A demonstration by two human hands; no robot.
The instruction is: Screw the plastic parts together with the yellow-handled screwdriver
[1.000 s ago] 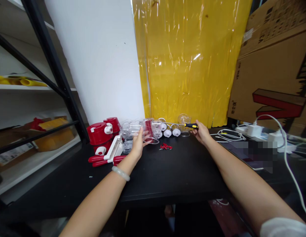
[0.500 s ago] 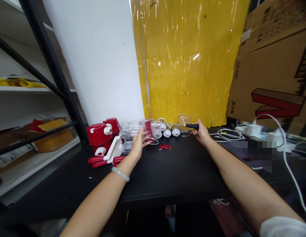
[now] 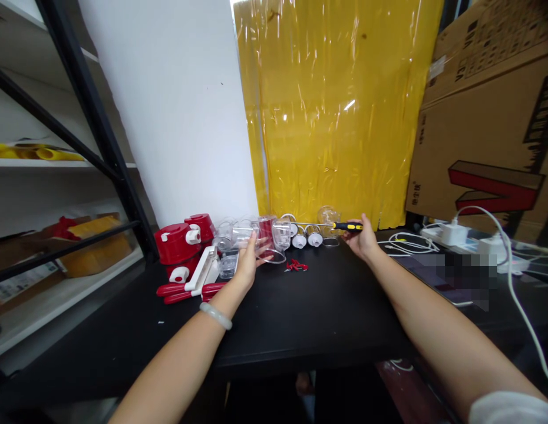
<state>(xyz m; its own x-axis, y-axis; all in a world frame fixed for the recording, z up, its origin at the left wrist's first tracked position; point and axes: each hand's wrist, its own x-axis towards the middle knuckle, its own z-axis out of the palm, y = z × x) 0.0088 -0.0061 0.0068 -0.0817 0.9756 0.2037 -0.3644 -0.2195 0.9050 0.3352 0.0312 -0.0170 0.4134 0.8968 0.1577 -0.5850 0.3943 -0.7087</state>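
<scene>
My left hand (image 3: 249, 259) holds a clear plastic cup with a red part (image 3: 266, 227) inside, its round rim facing right. In my right hand (image 3: 362, 238) is a screwdriver (image 3: 347, 226) with a black and yellow handle; its shaft points left towards the clear cup. Below the shaft, small red pieces with metal tips (image 3: 297, 266) lie on the black table (image 3: 300, 318). Several white-ended cylinders (image 3: 315, 237) are behind the shaft. Left of my left hand are red housings (image 3: 173, 242) and a white part with red handles (image 3: 204, 272).
More clear cups (image 3: 225, 234) line the back. On the right are white cables (image 3: 404, 242), a dark tablet (image 3: 437, 277), a power strip with plugs (image 3: 490, 248) and a large cardboard box (image 3: 481, 123). A shelf rack (image 3: 101, 118) stands left.
The screwdriver has moved slightly right and its handle has turned, with more yellow showing. The fingers of my left hand are more spread at the cup.
</scene>
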